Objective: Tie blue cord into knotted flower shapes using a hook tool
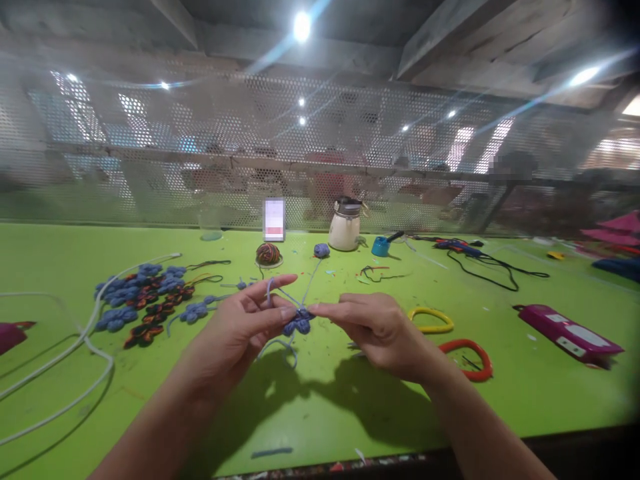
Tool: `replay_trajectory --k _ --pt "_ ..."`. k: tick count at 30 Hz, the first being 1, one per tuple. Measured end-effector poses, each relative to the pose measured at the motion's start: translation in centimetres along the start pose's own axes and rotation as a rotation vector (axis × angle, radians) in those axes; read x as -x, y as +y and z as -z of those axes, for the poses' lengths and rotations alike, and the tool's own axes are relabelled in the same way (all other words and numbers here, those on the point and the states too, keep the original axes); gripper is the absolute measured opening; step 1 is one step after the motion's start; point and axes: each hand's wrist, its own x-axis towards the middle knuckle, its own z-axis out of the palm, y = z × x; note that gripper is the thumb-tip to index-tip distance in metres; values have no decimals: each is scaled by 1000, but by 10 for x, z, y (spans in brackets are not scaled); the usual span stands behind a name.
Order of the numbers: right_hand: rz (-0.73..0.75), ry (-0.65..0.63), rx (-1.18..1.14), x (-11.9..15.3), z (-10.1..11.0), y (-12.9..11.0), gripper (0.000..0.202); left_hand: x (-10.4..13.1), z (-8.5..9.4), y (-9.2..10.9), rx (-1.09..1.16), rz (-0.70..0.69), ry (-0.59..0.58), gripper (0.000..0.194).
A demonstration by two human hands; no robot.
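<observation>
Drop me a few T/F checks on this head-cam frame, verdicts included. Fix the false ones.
1. The left hand holds a purple crocheted piece. True.
2. The right hand is on the multicoloured yarn ball. False: its index fingertip is at the crocheted piece.
3. A strand runs from the purple yarn ball toward the hands. True.
4. Both loop handles beside the right arm are blue. False: one is a yellow loop, the other a red loop.
5. The pale jug stands upright. True.
6. The tabletop is white. False: it is bright green.
</observation>
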Motion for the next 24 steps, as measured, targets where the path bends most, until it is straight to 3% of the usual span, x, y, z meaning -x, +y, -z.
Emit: replay_trajectory --k 8,19,24 --pt "-24 -159 324 3 7 -7 51 -4 -1 -5 -141 -69 60 44" --pt "-84 -224 527 3 3 -14 66 3 -13 -9 -400 -238 184 36" --pt "-113 -235 626 3 -2 -17 65 0 -10 -14 -557 -271 176 38"
